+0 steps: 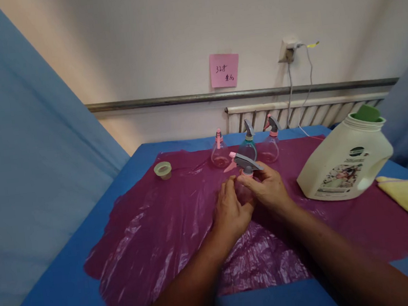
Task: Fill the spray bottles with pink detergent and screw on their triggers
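We hold the grey-and-pink trigger spray bottle over the purple plastic sheet, the grip of our left hand and right hand closed around it; uneven finger pressure could make it slip.

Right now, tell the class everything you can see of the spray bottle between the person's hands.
The spray bottle has a grey head with a pink nozzle and trigger, facing picture left, above a pink collar. The body, mostly covered, looks like clear plastic. It is roughly upright over the purple sheet; whether its base touches is hidden. The right hand grips it near the collar, the left hand the body. Any liquid inside cannot be made out.
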The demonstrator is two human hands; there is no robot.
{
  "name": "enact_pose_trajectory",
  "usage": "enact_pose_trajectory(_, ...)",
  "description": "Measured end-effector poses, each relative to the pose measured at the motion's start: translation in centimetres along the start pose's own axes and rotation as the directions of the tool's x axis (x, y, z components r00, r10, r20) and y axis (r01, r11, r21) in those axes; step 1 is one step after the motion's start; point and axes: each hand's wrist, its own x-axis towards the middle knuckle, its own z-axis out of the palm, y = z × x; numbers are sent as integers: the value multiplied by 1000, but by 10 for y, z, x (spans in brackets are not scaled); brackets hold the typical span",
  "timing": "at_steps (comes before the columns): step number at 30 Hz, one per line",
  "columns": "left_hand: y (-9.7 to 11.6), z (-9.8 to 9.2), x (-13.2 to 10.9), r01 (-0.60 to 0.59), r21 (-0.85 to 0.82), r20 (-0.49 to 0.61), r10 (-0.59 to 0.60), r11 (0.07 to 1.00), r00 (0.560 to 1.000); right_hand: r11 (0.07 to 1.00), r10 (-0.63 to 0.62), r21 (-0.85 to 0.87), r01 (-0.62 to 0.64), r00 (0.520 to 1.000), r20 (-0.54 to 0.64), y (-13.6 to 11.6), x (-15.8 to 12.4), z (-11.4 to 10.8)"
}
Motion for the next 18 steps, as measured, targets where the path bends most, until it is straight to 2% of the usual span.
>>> enact_pose_trajectory(9, -4, 1, 1, 30, 53, 37, -32, 998, 999, 999, 24, 36, -30, 989, 144, -9, 1, -19)
enact_pose_trajectory(14, -4, 2, 1, 12, 17, 20, -12, 1000, 1000, 997, 57, -59, -52, 995, 84, -16, 7, -20)
enact_pose_trajectory(18, -6, 3, 1, 24, 9, 3, -24, 1000, 1000, 997, 66, -43, -64, 996, 55, -15, 8, -18)
